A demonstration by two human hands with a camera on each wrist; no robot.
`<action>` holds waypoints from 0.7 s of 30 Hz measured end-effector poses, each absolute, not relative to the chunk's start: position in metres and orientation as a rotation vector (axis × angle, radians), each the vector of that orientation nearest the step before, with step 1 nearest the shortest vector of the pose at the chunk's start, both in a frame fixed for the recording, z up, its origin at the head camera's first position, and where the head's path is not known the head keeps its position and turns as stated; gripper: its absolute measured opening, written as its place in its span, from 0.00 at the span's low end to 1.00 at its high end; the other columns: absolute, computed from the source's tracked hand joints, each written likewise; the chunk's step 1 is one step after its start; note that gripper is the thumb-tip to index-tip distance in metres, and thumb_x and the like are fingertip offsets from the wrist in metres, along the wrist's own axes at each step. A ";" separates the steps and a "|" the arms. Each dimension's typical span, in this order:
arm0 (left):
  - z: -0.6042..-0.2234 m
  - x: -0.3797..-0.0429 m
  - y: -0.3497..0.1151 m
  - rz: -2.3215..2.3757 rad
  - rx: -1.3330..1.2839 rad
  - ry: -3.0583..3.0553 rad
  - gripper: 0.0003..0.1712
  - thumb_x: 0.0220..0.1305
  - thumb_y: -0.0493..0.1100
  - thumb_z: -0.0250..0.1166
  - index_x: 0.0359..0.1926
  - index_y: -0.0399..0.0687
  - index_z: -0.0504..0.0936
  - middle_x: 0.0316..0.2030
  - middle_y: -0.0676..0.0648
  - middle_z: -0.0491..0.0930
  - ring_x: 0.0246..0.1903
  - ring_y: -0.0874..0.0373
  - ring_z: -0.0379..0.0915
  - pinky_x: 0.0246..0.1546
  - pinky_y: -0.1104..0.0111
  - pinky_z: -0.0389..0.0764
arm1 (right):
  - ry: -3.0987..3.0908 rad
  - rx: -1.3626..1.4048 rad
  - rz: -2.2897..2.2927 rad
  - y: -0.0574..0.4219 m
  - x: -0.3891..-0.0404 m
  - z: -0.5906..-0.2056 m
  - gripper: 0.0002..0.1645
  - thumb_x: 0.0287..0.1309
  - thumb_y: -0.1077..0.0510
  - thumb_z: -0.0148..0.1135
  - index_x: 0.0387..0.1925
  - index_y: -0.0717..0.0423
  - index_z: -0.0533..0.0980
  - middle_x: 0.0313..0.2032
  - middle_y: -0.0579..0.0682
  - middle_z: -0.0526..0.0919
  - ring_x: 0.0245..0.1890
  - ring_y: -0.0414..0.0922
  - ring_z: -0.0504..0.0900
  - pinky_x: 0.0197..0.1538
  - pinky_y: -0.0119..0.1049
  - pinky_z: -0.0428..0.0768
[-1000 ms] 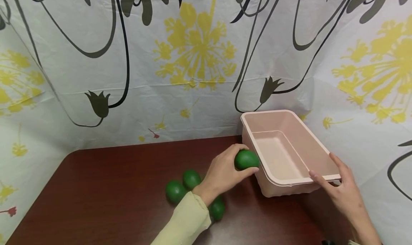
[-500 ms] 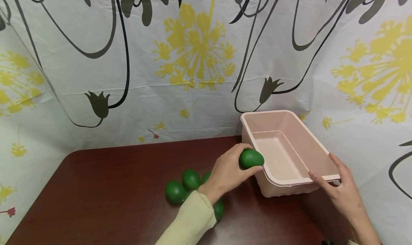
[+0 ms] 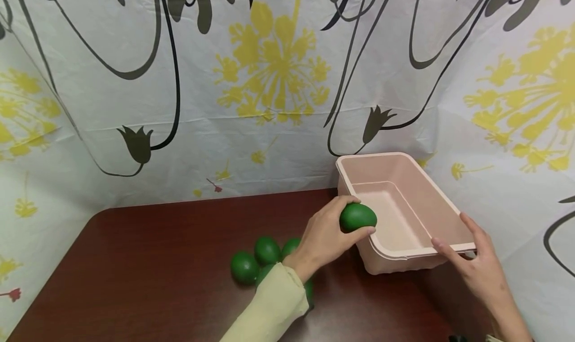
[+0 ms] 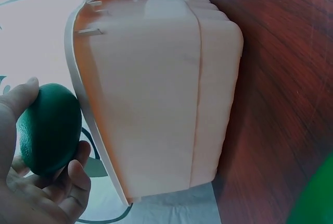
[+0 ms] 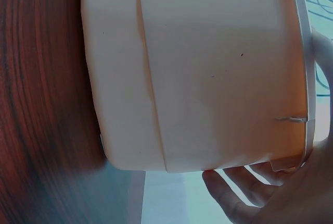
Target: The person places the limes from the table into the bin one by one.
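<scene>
My left hand grips a green avocado between thumb and fingers, right at the left rim of a pale pink plastic bin. In the left wrist view, that avocado is oval with slightly rough skin, held beside the rim of the bin. At the near right corner, my right hand holds the bin, thumb over the rim. Its fingers lie along the outer wall in the right wrist view. Several more avocados sit on the table, some partly hidden by the left sleeve.
The dark red wooden table ends against a patterned cloth hanging at the back and sides. The bin stands at the table's right, close to the cloth. A small black thing shows at the bottom edge.
My left hand has moved a little right and up with the avocado, which now overlaps the bin's left rim in the head view. The right hand and bin have stayed put.
</scene>
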State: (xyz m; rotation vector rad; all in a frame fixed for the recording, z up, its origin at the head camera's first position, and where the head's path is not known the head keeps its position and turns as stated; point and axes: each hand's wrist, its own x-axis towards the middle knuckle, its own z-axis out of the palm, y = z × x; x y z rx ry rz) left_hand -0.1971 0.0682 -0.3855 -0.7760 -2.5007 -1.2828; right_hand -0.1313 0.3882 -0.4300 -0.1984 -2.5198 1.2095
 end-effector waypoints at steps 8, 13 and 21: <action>-0.382 -0.198 0.075 -1.233 -0.800 -2.478 0.32 0.62 0.62 0.75 0.64 0.64 0.77 0.54 0.60 0.80 0.48 0.66 0.79 0.47 0.76 0.80 | -2.520 -0.199 1.205 0.389 -0.131 -0.429 0.56 0.67 0.49 0.67 0.85 0.46 0.44 0.80 0.73 0.44 0.81 0.66 0.43 0.82 0.35 0.39; -0.381 -0.199 0.080 -1.195 -0.832 -2.449 0.34 0.61 0.61 0.75 0.65 0.62 0.77 0.53 0.58 0.77 0.47 0.66 0.79 0.45 0.80 0.79 | -2.522 -0.194 1.201 0.388 -0.130 -0.428 0.56 0.67 0.49 0.66 0.85 0.45 0.44 0.80 0.73 0.44 0.81 0.66 0.43 0.82 0.35 0.39; -0.381 -0.202 0.087 -1.155 -0.831 -2.438 0.36 0.62 0.60 0.75 0.68 0.59 0.76 0.57 0.56 0.78 0.51 0.64 0.80 0.49 0.78 0.80 | -2.516 -0.187 1.211 0.389 -0.130 -0.429 0.55 0.67 0.49 0.67 0.85 0.44 0.45 0.81 0.71 0.44 0.81 0.65 0.43 0.82 0.36 0.39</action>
